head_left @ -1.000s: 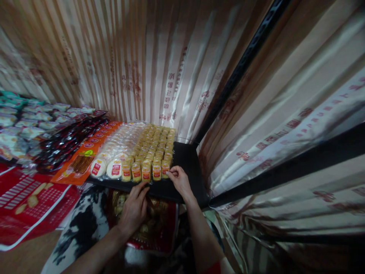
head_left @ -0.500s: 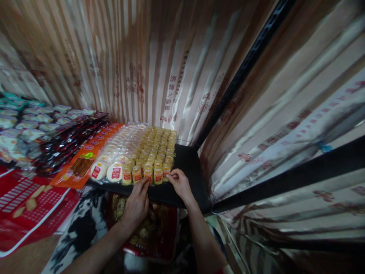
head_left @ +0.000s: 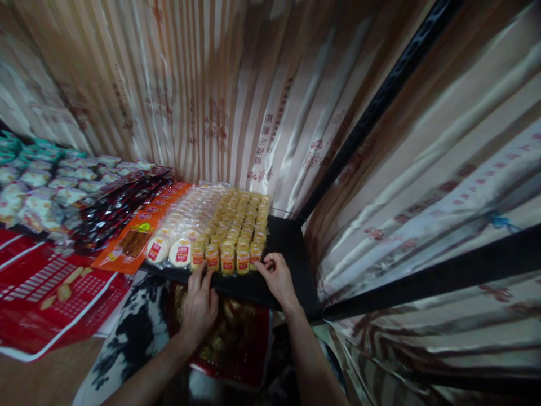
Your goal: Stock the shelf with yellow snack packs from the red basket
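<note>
Rows of small yellow snack packs with red labels fill the left part of a black shelf. My right hand rests at the front right end of the rows, fingers curled against the nearest pack. My left hand reaches up from below, fingertips touching the front yellow packs near the shelf edge, fingers stretched. Round white snack packs lie just left of the yellow ones.
Orange packets, dark red packets and pale green-white packets lie further left. Red bags hang lower left, and a red bag of golden items sits below the shelf. Striped foil curtains surround everything; a black rail crosses right.
The view has shifted slightly so the shelf sits further right. My left hand has moved a little left along the front packs; my right hand stays at the row's end.
</note>
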Tool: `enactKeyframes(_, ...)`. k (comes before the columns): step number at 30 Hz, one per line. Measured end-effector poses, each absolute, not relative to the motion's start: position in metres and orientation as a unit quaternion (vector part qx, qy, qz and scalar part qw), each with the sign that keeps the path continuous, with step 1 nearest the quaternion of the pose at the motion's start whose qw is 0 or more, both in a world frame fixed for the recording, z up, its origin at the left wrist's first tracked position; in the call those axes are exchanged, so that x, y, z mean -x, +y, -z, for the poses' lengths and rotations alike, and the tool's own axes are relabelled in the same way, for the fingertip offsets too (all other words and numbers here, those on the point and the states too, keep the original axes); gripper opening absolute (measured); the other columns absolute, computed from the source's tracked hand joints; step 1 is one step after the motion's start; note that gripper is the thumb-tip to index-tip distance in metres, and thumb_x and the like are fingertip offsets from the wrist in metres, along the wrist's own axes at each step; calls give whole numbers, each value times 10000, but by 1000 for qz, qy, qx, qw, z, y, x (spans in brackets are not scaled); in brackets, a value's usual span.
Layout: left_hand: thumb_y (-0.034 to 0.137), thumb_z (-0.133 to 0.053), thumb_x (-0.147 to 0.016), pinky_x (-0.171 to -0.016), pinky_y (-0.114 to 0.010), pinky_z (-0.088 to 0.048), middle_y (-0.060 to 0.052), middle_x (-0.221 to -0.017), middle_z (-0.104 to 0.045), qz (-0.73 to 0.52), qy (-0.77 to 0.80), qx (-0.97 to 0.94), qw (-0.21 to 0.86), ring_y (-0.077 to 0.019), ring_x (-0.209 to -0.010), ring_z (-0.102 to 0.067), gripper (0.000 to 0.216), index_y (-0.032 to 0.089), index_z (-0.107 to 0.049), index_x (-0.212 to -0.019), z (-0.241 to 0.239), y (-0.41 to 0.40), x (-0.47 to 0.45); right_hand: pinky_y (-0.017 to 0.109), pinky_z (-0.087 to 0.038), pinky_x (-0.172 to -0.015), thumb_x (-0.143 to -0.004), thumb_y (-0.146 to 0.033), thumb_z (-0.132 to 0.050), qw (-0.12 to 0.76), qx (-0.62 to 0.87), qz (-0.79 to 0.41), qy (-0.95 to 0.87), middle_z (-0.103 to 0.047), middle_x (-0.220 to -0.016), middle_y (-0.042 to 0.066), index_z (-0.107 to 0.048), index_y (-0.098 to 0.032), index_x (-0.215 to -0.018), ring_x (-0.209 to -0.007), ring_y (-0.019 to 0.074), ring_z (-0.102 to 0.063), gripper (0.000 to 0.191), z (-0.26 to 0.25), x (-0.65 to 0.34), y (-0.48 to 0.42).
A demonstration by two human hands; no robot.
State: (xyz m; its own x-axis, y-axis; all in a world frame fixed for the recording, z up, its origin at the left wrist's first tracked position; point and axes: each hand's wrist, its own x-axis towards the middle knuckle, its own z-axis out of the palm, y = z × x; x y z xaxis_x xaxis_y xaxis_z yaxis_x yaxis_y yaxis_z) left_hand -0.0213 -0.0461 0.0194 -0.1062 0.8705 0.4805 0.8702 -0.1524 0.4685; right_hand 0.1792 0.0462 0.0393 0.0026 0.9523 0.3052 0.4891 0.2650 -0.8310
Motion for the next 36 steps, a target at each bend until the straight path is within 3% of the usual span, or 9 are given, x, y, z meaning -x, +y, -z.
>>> enactKeyframes(14,82,-411,-785,-1013,-476,-395,-122,-1349,-377,-379,643,-665,5,-268,-1251,-363,518,190,-420,-1291,-16,-46,27,254,-454,-553,-704,-445,-664,417,560,-231,-678,-484,-766,1,-504,-211,-734,-612,132,-522,285,-32,-172,45)
enactKeyframes(19,128,-423,-803,-991,-513,-393,-168,-1327,-356,-388,692,-609,1,-298,-1241,-348,504,133,-398,-1306,-14,-45,39,242,-409,-520,-703,-459,-652,389,583,-198,-686,-479,-714,-21,-476,-214,-721,-546,113,-484,302,-32,-170,44)
enactKeyframes(30,106,-373,-830,-1049,-476,-349,-150,-1346,-386,-392,651,-650,17,-253,-1261,-345,510,124,-349,-1339,-11,-34,51,248,-401,-547,-729,-475,-615,376,588,-194,-689,-485,-702,-22,-459,-215,-698,-554,117,-480,305,-27,-169,45)
enactKeyframes(36,96,-401,-810,-1033,-458,-368,-122,-1298,-429,-402,667,-627,30,-254,-1229,-372,410,142,-495,-1207,-25,-40,51,250,-422,-559,-744,-464,-603,404,582,-198,-677,-473,-731,-14,-481,-206,-762,-578,117,-484,287,-26,-166,39)
